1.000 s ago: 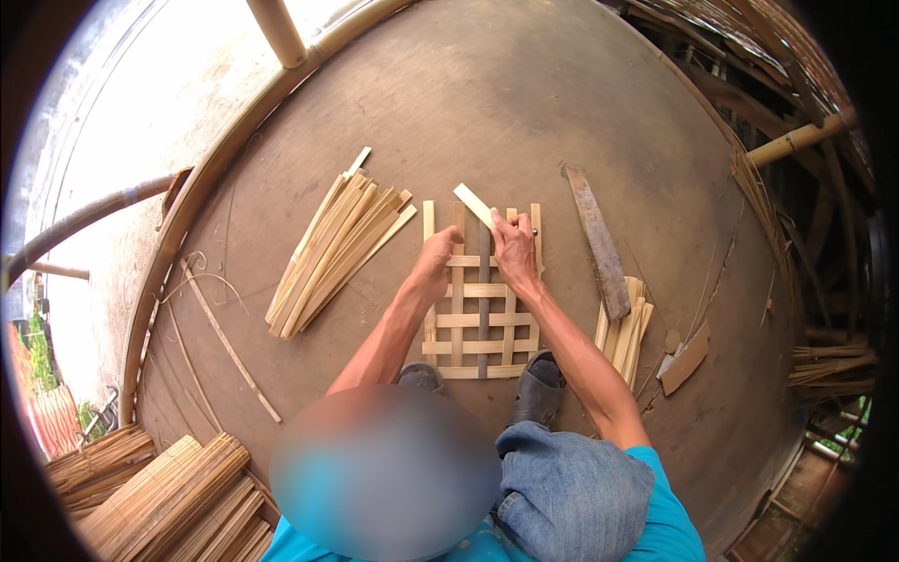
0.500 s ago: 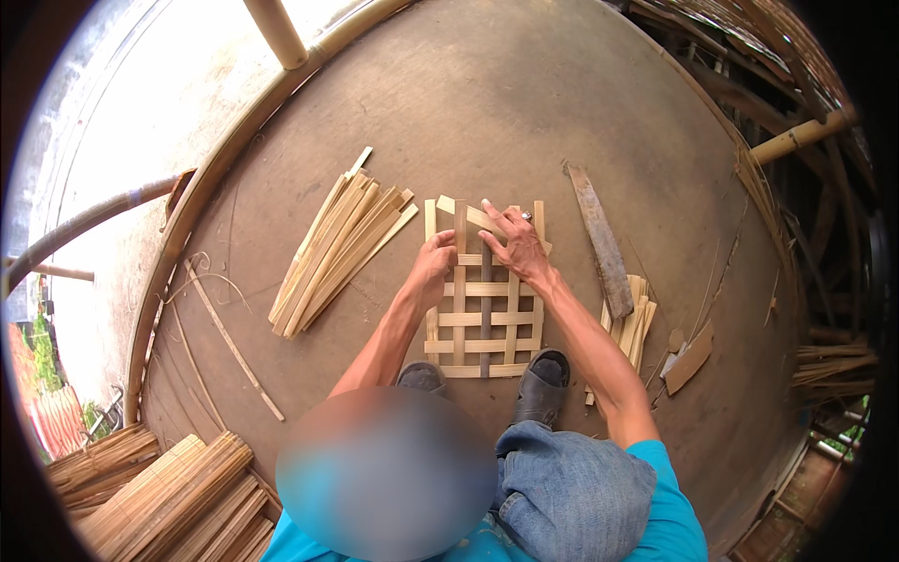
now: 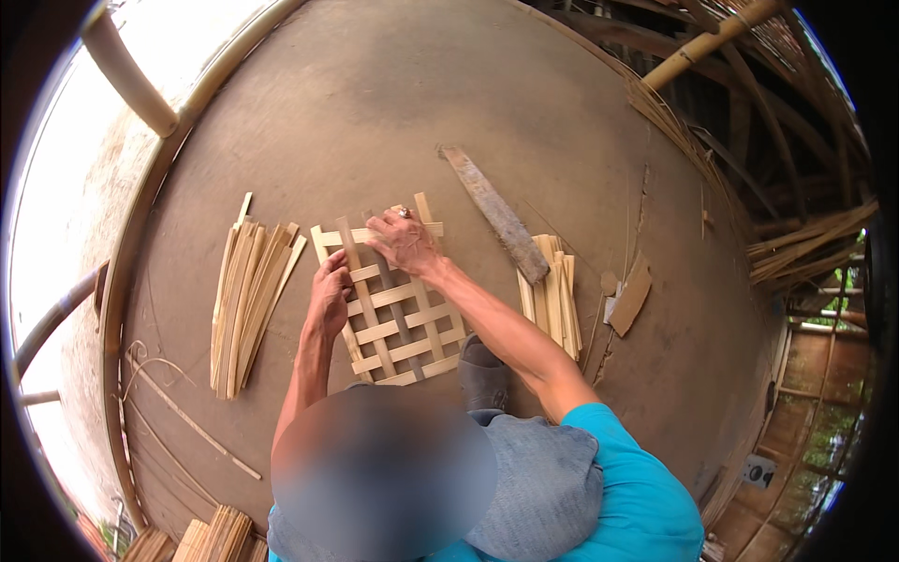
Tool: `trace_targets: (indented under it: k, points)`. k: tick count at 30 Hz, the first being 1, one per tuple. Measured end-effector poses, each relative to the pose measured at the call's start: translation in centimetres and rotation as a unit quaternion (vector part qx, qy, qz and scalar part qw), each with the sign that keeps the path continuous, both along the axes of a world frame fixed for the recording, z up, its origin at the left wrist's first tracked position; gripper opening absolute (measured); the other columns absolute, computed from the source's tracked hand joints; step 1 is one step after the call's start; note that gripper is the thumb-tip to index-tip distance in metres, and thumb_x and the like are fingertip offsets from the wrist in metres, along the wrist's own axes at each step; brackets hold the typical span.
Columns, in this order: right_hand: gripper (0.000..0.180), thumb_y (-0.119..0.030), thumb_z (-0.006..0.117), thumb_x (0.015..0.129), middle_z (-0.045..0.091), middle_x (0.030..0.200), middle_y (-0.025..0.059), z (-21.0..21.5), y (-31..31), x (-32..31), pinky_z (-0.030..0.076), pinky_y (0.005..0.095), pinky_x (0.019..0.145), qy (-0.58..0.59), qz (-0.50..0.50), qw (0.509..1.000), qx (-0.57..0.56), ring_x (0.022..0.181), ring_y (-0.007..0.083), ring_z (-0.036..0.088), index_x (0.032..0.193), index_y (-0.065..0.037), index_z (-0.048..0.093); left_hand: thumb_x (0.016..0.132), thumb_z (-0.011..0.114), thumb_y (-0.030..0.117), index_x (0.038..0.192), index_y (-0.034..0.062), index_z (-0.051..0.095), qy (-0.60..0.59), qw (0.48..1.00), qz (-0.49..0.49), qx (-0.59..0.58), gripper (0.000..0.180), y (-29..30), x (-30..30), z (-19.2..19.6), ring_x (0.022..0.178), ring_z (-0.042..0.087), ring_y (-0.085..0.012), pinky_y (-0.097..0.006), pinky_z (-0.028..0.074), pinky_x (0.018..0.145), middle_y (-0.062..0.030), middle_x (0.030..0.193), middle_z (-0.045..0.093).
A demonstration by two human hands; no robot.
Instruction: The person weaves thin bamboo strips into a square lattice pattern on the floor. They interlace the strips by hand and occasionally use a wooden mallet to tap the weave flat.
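Observation:
An open lattice of flat pale bamboo strips (image 3: 377, 332) lies on the ground before me, one darker strip (image 3: 403, 323) running lengthwise through it. Across its far end lies a crosswise strip (image 3: 331, 238), partly hidden by my hand. My left hand (image 3: 329, 292) is closed at the lattice's left side, its fingertips pinching a lengthwise strip below that crosswise one. Over the far middle, my right hand (image 3: 408, 245), wearing a ring, has its fingers curled down on the strips, covering where they cross; its fingertips are partly hidden.
A fanned pile of loose strips (image 3: 251, 304) lies to the left. On the right a long worn blade (image 3: 496, 214) rests with its near end by more strips (image 3: 554, 290). Beyond are a brown flat scrap (image 3: 631, 296) and a bamboo rail (image 3: 131, 244). My shoe (image 3: 484, 373) touches the lattice's near side.
The view has turned, so the lattice now appears tilted and farther left. The far strip, slanted before, lies more nearly straight across. My right hand's fingers, earlier spread, have curled down.

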State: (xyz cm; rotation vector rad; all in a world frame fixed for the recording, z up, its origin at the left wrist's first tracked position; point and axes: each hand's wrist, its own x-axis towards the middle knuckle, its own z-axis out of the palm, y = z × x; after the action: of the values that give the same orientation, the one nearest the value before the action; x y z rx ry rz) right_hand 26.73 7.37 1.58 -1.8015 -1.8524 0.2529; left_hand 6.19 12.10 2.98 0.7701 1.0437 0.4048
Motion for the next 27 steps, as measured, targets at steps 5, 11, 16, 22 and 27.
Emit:
trace_targets:
  k: [5,11,16,22,27]
  points:
    - [0.025,-0.024,0.074,0.097,0.067,0.102,0.014,2.1,-2.5,2.1,0.05,0.0473,0.093,-0.002,-0.141,0.99,0.01,0.103,0.0349,0.067,0.113,-0.008,0.064,0.083,0.054,0.01,0.162,0.0055,0.039,0.041,0.999,-0.027,0.008,0.081,0.1,0.3,0.5,0.15,0.041,-0.0279,-0.055,0.022,0.123,-0.0098,0.166,0.047]
    - [0.024,-0.016,0.071,0.099,0.064,0.106,0.017,1.4,-13.2,2.4,0.049,0.0508,0.089,0.112,-0.293,0.95,-0.004,0.097,0.0392,0.064,0.117,-0.006,0.06,0.09,0.054,0.018,0.164,0.0063,0.039,0.066,0.997,-0.026,0.01,0.077,0.3,0.1,-0.1,0.154,0.037,-0.0288,-0.057,0.018,0.124,-0.0106,0.168,0.044]
    - [0.021,-0.012,0.07,0.099,0.064,0.108,0.0171,0.9,-21.0,1.7,0.051,0.0492,0.09,0.128,-0.332,0.934,-0.02,0.101,0.0384,0.065,0.118,-0.003,0.064,0.092,0.053,0.022,0.165,0.0064,0.037,0.064,0.996,-0.052,0.028,0.077,0.2,-0.1,0.5,0.155,0.035,-0.03,-0.058,0.017,0.124,-0.0118,0.17,0.041]
    - [0.016,-0.008,0.071,0.098,0.065,0.107,0.0142,4.4,-26.6,6.6,0.054,0.044,0.089,0.099,-0.475,0.874,0.033,0.105,0.0332,0.067,0.113,-0.003,0.07,0.085,0.052,0.006,0.151,0.01,0.056,0.072,0.997,-0.013,0.024,0.066,0.2,0.1,1.2,0.12,0.054,-0.0147,-0.044,0.032,0.107,0.0023,0.139,0.063]
    - [0.022,-0.014,0.078,0.094,0.065,0.098,0.0101,1.0,-33.7,11.9,0.055,0.04,0.076,0.053,-0.533,0.843,-0.051,0.083,0.026,0.065,0.109,-0.004,0.065,0.082,0.051,0.006,0.15,0.0097,0.057,0.08,0.996,-0.013,0.02,0.068,-0.2,0.9,1.7,0.116,0.055,-0.0126,-0.038,0.035,0.101,0.0022,0.138,0.064]
